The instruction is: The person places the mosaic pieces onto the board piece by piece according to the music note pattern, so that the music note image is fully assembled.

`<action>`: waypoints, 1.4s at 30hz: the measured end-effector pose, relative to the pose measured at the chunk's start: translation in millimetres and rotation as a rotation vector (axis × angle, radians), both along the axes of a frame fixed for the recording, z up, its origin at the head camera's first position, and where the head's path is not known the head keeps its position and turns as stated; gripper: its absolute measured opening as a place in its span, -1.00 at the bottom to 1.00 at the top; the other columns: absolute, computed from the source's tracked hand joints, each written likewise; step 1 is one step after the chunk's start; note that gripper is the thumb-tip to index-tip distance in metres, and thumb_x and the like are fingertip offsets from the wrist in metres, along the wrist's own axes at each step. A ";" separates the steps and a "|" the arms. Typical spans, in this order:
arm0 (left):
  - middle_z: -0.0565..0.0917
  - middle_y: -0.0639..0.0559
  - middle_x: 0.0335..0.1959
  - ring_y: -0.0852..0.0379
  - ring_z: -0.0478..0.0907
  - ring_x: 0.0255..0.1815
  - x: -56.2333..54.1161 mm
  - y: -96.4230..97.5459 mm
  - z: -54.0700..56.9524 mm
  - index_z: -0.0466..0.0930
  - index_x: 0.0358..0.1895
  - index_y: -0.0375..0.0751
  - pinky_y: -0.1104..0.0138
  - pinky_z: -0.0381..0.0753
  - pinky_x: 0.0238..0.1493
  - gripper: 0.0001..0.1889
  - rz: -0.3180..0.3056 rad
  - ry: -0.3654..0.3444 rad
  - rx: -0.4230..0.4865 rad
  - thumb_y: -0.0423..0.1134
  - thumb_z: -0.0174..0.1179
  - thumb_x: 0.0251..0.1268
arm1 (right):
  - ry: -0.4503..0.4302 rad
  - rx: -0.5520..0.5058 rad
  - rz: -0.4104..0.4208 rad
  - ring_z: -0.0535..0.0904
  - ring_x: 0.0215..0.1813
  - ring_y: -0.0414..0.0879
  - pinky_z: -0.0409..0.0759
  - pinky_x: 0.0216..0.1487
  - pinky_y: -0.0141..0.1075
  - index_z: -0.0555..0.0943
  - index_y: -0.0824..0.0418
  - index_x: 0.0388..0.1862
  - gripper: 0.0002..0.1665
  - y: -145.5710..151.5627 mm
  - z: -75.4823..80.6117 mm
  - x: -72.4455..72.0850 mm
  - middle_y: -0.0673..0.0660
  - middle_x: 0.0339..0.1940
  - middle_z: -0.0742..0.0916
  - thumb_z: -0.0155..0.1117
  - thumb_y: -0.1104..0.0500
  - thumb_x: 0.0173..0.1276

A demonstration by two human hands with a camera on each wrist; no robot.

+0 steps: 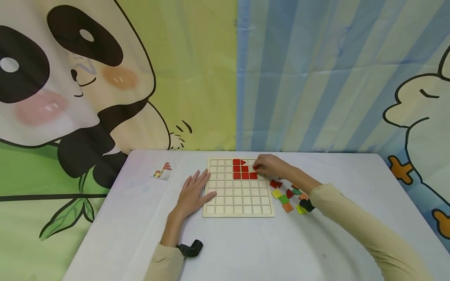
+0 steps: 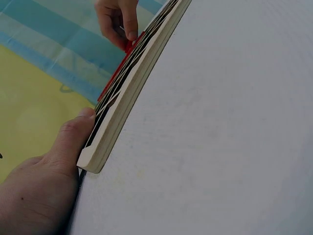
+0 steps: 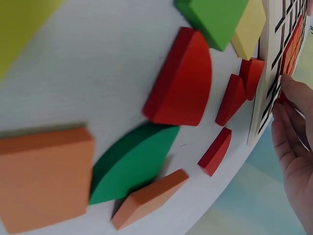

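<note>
A pale wooden grid board point(image 1: 228, 210) lies on the white table. Red squares point(image 1: 245, 175) fill several of its upper cells, with a red triangle point(image 1: 243, 162) in the top row. My right hand point(image 1: 271, 165) pinches a small red piece point(image 1: 255, 167) between thumb and fingertips over the upper right of the board; fingers hide much of its shape. My left hand point(image 1: 192, 195) rests flat along the board's left edge, fingers straight and the thumb point(image 2: 73, 132) on the rim.
Loose pieces lie right of the board: an orange square point(image 1: 287, 207), a green piece point(image 1: 283, 199), a yellow square point(image 1: 276, 193) and several red ones, including a red quarter-round point(image 3: 183, 81). A small pattern card point(image 1: 162, 170) lies to the left. A printed curtain point(image 1: 197, 78) hangs behind the table.
</note>
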State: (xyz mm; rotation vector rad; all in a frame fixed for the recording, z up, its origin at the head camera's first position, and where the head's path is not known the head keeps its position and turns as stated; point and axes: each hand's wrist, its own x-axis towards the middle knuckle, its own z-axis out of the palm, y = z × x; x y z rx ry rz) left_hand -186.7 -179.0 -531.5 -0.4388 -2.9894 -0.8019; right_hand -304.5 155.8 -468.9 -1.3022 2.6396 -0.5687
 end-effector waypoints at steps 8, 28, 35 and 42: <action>0.14 -0.05 0.69 -0.15 -0.09 0.74 -1.2 0.0 -2.1 0.16 0.65 -0.13 -0.11 -0.18 0.70 -0.12 -0.001 -0.010 -0.010 0.22 0.22 0.42 | -0.023 -0.039 0.002 0.68 -0.16 0.03 0.74 -0.08 -0.17 0.78 0.34 -0.16 -0.89 -13.0 -0.5 -4.9 0.20 -0.19 0.76 0.36 0.35 0.41; 0.15 -0.06 0.69 -0.17 -0.08 0.74 -1.0 -0.4 -1.8 0.18 0.64 -0.16 -0.14 -0.18 0.70 -0.12 -0.002 0.000 0.011 0.21 0.23 0.41 | 0.011 0.004 -0.092 0.70 0.08 0.14 0.73 0.13 -0.05 0.70 0.37 0.14 -0.70 1.1 15.8 14.9 0.27 0.05 0.77 0.27 0.39 0.47; 0.13 -0.06 0.70 -0.18 -0.08 0.74 -2.7 -0.5 -1.6 0.16 0.65 -0.15 -0.15 -0.18 0.69 -0.12 -0.006 -0.010 -0.008 0.21 0.22 0.42 | -0.005 0.028 -0.172 0.71 -0.07 0.05 0.76 -0.05 -0.13 0.73 0.34 0.08 -0.72 44.0 16.5 49.9 0.20 -0.05 0.77 0.36 0.34 0.41; 0.13 -0.07 0.70 -0.19 -0.08 0.73 -2.5 -1.3 -2.3 0.15 0.65 -0.16 -0.15 -0.17 0.69 -0.11 0.000 -0.002 0.001 0.18 0.25 0.41 | 0.124 0.130 -0.095 0.68 -0.04 0.06 0.78 -0.05 -0.14 0.81 0.28 -0.12 -0.84 69.0 4.9 70.0 0.17 -0.05 0.76 0.45 0.33 0.32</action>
